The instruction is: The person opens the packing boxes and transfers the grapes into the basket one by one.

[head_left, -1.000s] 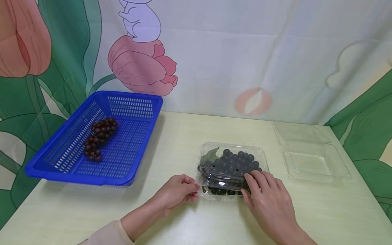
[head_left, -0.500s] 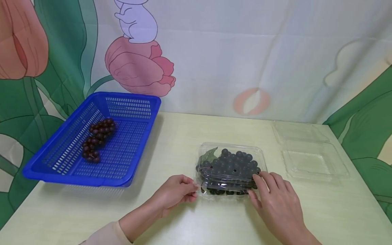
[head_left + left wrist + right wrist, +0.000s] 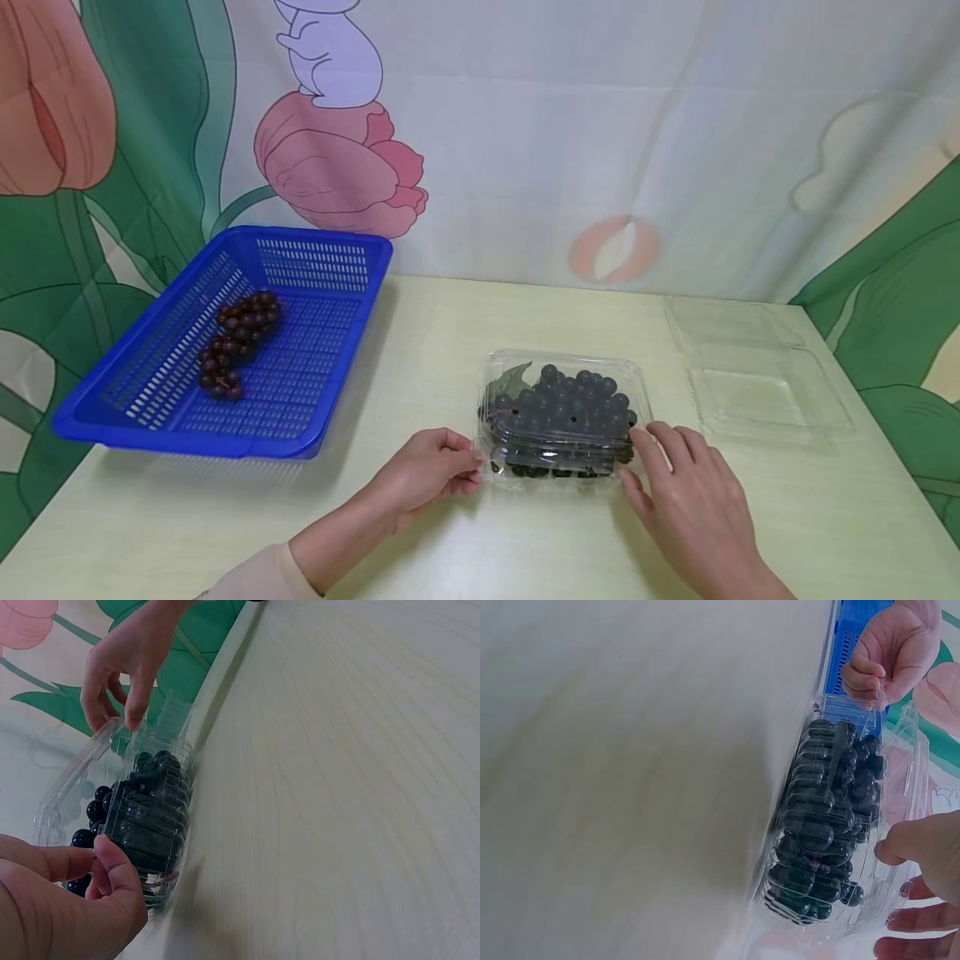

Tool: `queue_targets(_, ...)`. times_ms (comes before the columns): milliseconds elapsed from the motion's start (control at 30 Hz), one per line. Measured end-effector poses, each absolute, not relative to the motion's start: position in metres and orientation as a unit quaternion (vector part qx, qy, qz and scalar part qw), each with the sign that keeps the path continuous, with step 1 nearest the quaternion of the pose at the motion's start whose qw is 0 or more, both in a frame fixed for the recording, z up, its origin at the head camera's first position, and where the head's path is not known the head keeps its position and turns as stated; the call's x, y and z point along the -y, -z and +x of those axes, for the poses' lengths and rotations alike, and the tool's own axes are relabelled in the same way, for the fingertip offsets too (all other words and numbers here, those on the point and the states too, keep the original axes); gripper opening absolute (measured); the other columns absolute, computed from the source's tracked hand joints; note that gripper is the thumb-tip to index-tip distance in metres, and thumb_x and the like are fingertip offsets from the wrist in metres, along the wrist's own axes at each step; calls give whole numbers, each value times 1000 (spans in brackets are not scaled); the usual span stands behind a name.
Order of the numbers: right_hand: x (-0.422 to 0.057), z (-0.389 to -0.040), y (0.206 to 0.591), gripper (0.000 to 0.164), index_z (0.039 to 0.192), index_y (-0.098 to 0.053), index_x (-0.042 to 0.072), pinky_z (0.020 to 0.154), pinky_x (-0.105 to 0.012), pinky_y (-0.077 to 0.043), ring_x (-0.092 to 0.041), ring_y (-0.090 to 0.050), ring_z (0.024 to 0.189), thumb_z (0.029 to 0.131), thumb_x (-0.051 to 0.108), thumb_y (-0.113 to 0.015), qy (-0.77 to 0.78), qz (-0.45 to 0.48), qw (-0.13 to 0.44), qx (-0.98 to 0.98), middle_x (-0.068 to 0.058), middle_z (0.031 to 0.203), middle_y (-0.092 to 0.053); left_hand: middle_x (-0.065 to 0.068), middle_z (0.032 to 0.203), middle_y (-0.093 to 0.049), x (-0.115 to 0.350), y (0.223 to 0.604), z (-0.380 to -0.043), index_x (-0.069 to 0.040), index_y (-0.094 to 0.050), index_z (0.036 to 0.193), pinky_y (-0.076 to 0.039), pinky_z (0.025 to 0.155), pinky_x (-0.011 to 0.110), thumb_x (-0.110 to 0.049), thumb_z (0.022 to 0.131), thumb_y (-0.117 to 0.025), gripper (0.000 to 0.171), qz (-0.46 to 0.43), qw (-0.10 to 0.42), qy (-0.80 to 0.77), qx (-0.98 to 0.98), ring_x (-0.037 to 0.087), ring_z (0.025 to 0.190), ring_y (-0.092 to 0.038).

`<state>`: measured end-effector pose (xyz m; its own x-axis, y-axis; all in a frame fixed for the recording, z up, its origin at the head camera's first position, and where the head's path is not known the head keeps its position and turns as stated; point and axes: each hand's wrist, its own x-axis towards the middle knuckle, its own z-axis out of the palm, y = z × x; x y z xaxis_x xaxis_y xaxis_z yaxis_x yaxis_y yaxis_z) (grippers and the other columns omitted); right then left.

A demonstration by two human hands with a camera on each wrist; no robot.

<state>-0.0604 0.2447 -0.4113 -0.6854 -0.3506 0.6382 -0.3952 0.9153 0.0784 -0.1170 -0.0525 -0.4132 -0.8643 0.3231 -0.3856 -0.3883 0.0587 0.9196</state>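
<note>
A clear plastic clamshell container [image 3: 562, 454] stands at the middle front of the table, its lid [image 3: 570, 362] tilted over the base with a gap along the front. Dark grapes [image 3: 562, 408] and a green leaf [image 3: 512, 382] show through the plastic. My left hand [image 3: 431, 475] pinches the rim of the base at the left front corner, thumb against fingers. At the right front corner, my right hand [image 3: 693, 492] holds the lid's edge between thumb and fingers. In the right wrist view, the right thumb [image 3: 907, 841] is beside the lid rim, with the other fingers farther along it.
A blue slotted basket [image 3: 348, 333] stands at the left of the table, with a bunch of dark red grapes [image 3: 240, 342] in it. Another clear clamshell [image 3: 772, 400] lies opened flat at the right. A printed curtain [image 3: 510, 167] hangs behind the table.
My right hand has slid rightward along the lid's front edge to its corner. The left hand keeps its pinch on the left corner. The whole view has shifted slightly.
</note>
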Motion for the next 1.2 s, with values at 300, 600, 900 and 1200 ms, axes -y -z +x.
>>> queue_targets(300,-246,-57,409,39,115,-67,-2,59,-48,-57,-35,-67,69,84,19,-72,-30,191,302,933,-20,108,-66,19,99,-65,51,413,-117,8,-53,108,-56,73,28,0,102,-59,12,-34,257,-686,-680,18,79,-63)
queue_targets(600,-248,-58,413,39,116,-66,-4,55,-47,-55,-33,-64,61,88,23,-59,-46,206,313,926,-21,107,-65,19,102,-65,48,412,-112,8,-55,113,-56,73,27,-5,102,-62,18,-48,251,-690,-678,21,83,-65)
queue_targets(900,-247,-57,413,39,115,-66,-5,52,-46,-53,-33,-61,58,84,19,-66,-42,205,312,927,-21,106,-65,19,101,-66,46,413,-108,8,-51,118,-55,73,28,-2,101,-62,23,-44,244,-696,-674,20,82,-65)
queue_targets(1200,-248,-58,412,39,114,-66,-5,50,-45,-52,-32,-60,57,82,16,-68,-47,212,319,923,-21,107,-65,11,96,-52,33,413,-96,4,-41,124,-52,66,32,-6,90,-76,49,-47,164,-649,-742,18,75,-57)
